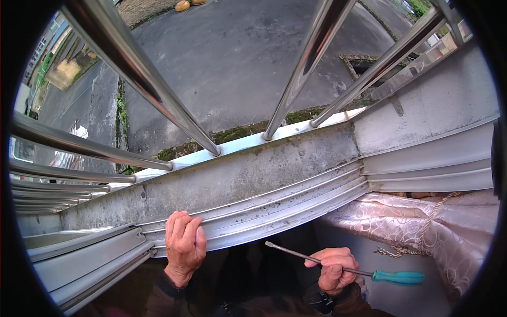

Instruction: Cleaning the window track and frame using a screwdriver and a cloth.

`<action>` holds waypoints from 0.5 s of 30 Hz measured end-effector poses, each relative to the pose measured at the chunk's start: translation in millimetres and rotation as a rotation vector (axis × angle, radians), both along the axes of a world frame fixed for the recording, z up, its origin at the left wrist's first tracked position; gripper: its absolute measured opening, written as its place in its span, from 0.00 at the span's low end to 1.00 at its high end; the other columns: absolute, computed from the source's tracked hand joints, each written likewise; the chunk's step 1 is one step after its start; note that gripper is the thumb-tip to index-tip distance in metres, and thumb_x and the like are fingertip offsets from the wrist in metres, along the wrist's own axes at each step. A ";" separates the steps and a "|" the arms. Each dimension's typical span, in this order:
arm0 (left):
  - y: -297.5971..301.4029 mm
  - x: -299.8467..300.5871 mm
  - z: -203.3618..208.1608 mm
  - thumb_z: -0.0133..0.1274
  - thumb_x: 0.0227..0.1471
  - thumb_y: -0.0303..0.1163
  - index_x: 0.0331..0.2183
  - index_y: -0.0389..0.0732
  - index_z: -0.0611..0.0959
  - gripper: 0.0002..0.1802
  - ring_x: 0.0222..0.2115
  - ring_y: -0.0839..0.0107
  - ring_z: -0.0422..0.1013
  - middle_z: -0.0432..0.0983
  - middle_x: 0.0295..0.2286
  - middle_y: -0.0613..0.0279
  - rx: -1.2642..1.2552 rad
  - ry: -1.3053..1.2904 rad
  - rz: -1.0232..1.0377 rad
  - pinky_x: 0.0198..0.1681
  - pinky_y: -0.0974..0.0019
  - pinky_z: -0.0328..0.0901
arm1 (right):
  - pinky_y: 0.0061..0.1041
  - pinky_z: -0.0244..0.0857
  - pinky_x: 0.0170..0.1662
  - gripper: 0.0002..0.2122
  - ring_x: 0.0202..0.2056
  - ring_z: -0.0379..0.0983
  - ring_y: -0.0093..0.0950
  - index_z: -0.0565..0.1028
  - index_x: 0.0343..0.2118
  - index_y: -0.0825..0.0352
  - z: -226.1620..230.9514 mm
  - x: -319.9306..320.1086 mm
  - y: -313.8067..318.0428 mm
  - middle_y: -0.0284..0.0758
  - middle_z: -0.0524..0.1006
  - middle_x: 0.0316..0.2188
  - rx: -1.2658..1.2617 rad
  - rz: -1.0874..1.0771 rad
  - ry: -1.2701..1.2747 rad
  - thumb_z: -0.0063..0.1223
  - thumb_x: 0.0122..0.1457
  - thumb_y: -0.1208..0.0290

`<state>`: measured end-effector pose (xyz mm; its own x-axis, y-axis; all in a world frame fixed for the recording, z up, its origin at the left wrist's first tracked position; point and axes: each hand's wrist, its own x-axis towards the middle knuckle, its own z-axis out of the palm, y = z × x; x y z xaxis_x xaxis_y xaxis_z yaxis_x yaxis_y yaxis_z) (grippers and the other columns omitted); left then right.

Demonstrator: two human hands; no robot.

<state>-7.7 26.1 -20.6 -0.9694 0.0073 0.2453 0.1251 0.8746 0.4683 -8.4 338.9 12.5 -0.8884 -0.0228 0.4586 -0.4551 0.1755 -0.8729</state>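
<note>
screwdriver shaft partly hidden inside right fist, curtain cut off at right rim

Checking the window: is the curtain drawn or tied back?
Tied back. The curtain is bunched at the right beside the sill track, with a cord wrapped around it.

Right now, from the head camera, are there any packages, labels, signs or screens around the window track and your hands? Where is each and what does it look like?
None show: no package, label, sign or screen is in view.
Left hand: rests on the grey window track.
Right hand: holds a screwdriver by its metal shaft, teal handle pointing right.
Curtain: pink, patterned, tied with a cord, lower right.
Window bars: shiny metal, above the sill.
</note>
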 end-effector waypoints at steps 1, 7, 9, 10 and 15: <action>1.8 -2.2 1.0 0.50 0.50 0.24 0.36 0.32 0.82 0.11 0.43 0.46 0.70 0.73 0.33 0.49 0.010 -0.010 -0.007 0.52 0.47 0.65 | 0.24 0.76 0.24 0.11 0.23 0.81 0.30 0.71 0.37 0.70 -3.6 5.0 -4.3 0.37 0.78 0.25 -0.028 -0.006 0.014 0.46 0.70 0.65; 0.8 2.3 4.6 0.54 0.48 0.31 0.38 0.32 0.82 0.15 0.45 0.44 0.69 0.71 0.35 0.47 0.000 -0.144 -0.001 0.55 0.42 0.62 | 0.30 0.77 0.23 0.16 0.20 0.77 0.35 0.68 0.32 0.73 -6.7 30.1 -20.5 0.44 0.73 0.26 -0.104 0.066 -0.015 0.44 0.71 0.63; -3.2 2.5 3.7 0.59 0.49 0.40 0.46 0.35 0.81 0.24 0.49 0.43 0.67 0.71 0.42 0.45 -0.029 -0.181 -0.042 0.56 0.43 0.60 | 0.30 0.76 0.23 0.16 0.20 0.77 0.34 0.68 0.32 0.73 -25.0 36.9 -26.6 0.43 0.73 0.26 -0.127 0.063 -0.032 0.44 0.71 0.63; -5.5 2.1 4.5 0.61 0.50 0.45 0.50 0.37 0.80 0.29 0.51 0.42 0.66 0.71 0.46 0.44 -0.045 -0.208 -0.066 0.57 0.44 0.59 | 0.29 0.76 0.22 0.16 0.20 0.77 0.34 0.68 0.32 0.73 -31.6 36.3 -29.7 0.43 0.73 0.25 -0.124 0.051 -0.040 0.44 0.71 0.63; 0.0 0.0 9.3 0.52 0.53 0.47 0.41 0.32 0.81 0.26 0.46 0.42 0.68 0.71 0.38 0.44 -0.114 -0.143 -0.086 0.53 0.44 0.62 | 0.27 0.73 0.21 0.16 0.19 0.77 0.32 0.69 0.31 0.72 -46.2 30.0 -36.8 0.41 0.73 0.23 -0.118 0.002 -0.042 0.45 0.71 0.63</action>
